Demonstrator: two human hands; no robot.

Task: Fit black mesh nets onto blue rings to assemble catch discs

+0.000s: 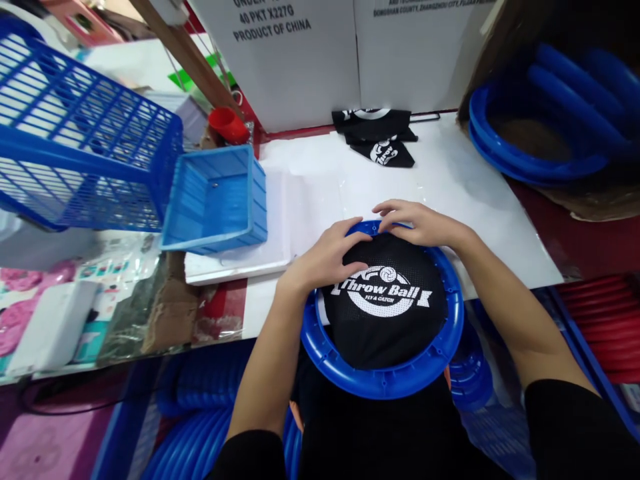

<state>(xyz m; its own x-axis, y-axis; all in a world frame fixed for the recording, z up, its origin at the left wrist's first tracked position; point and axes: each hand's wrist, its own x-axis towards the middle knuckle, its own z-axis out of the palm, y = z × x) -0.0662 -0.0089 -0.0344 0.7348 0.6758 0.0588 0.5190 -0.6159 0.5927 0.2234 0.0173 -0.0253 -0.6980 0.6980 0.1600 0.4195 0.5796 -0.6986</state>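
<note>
Your blue ring point(384, 385) is before your body, at the near edge of the counter point(553, 233), with the black printed cloth point(393, 313) inside it. Your left hand point(323, 257) is over the far left part, thumb and forefinger spread apart. Your right hand point(423, 225) reaches the far rim with bent fingers. Whether the fingers of either hand pinch something, I cannot tell. Farther away, other black cloths point(385, 153) lie near the white cartons point(300, 77).

Blue ring point(383, 385), black cloth point(395, 340) with white print point(383, 293), lighter-blue bin point(217, 239).
</note>
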